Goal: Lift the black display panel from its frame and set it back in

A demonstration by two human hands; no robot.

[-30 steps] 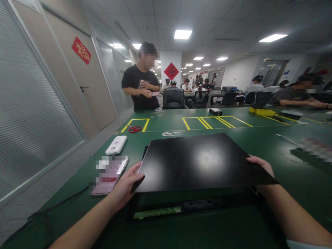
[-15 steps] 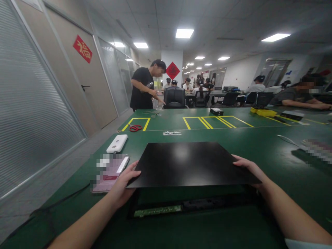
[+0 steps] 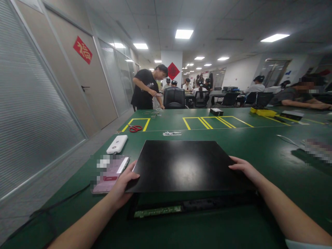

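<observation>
Gripping: a bare left hand (image 3: 123, 185) is clamped on the left edge of a thin, flat, rectangular black panel (image 3: 166, 162), thumb laid on top; a bare right hand (image 3: 243, 168) is clamped on the right edge, wide apart from the left one.
Panel: just below the centre of the frame, glossy face up, with a pale patch of reflected light near its middle; whether it touches anything below cannot be told.
Beneath: at lower centre, a long, narrow, dark strip-like part (image 3: 215, 202) with a slim green circuit board (image 3: 157, 211) at its left end.
Surface: a broad, dark green table (image 3: 261, 148) fills the lower frame.
Left of centre: a pinkish rectangular phone (image 3: 112, 175), partly pixelated, lies near the left hand; just above it is a white, rounded power bank (image 3: 117, 144).
Further up: red-handled scissors (image 3: 135, 128), small white pieces (image 3: 172, 133) right of them, and a yellow plastic tray (image 3: 263, 112) at right.
Upper centre-left: a person in a black T-shirt (image 3: 145, 86) bends at the table's far end.
</observation>
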